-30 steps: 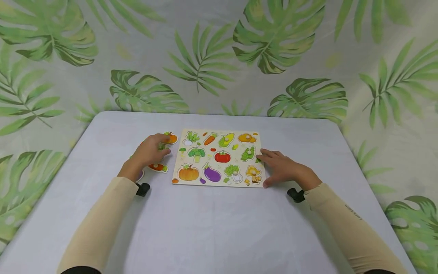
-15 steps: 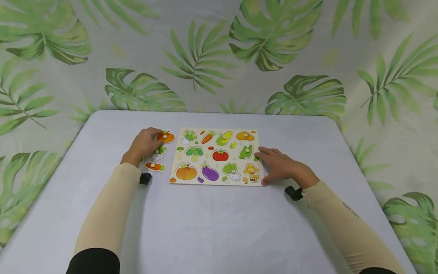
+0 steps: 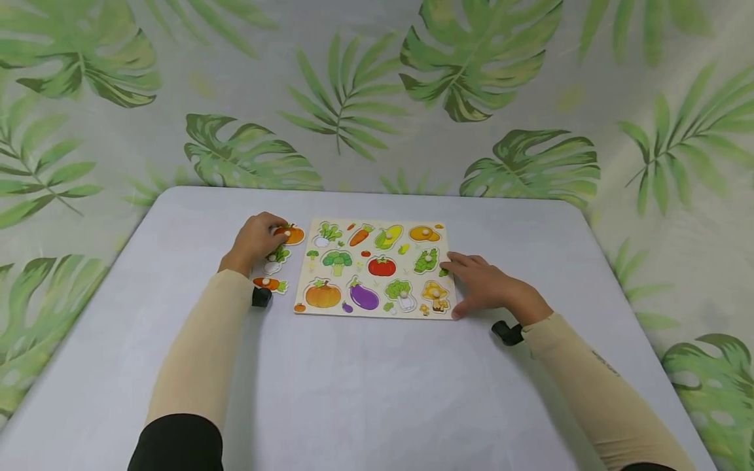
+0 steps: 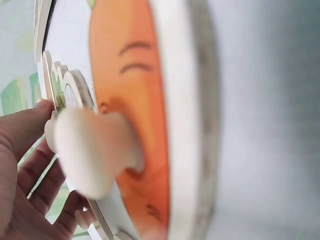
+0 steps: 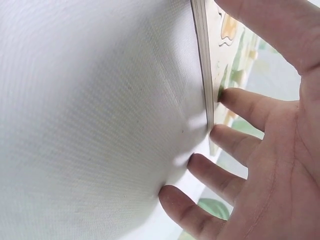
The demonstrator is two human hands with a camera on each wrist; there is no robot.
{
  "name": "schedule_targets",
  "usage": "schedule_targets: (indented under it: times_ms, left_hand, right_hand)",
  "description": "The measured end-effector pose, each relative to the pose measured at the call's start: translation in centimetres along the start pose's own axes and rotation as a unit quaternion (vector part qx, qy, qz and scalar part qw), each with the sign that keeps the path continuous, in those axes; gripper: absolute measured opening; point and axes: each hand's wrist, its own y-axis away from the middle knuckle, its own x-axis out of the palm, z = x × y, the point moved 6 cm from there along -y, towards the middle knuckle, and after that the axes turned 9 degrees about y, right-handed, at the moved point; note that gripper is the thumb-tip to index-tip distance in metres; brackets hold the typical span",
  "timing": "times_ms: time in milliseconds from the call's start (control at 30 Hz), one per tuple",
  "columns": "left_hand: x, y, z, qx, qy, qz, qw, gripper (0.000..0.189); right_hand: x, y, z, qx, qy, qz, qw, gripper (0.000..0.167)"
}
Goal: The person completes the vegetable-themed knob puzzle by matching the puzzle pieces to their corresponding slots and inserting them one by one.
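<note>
My left hand (image 3: pixel 254 242) is at the pumpkin puzzle piece (image 3: pixel 292 236), thumb and fingers pinching about its knob. Below that hand lie a turnip piece (image 3: pixel 273 267) and a carrot piece (image 3: pixel 266 284). Up close in the left wrist view, the carrot piece (image 4: pixel 135 60) and its pale knob (image 4: pixel 90 150) partly cover the left hand (image 4: pixel 30 165). The vegetable puzzle board (image 3: pixel 359 260) lies flat to the right. With fingers spread, my right hand (image 3: pixel 485 288) rests along the board's right edge, its thumb at the near corner.
Several pieces with knobs, such as corn (image 3: pixel 389 237) and mushroom (image 3: pixel 436 296), sit in the board. A white cloth (image 3: pixel 377 386) covers the table. A leaf-patterned curtain (image 3: pixel 353 78) hangs behind it.
My left hand has moved away from me and closed its fingers at the pumpkin piece. The turnip and carrot pieces have come into clearer view. The right hand stays at the board.
</note>
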Motion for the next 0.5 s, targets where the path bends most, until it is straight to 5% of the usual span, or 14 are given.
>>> schedule_targets:
  times_ms: [500]
  left_hand:
    - [0.15, -0.21, 0.11, 0.001, -0.015, -0.008, 0.9999, 0.032]
  right_hand:
    - [0.1, 0.09, -0.1, 0.005, -0.014, -0.001, 0.9999, 0.1]
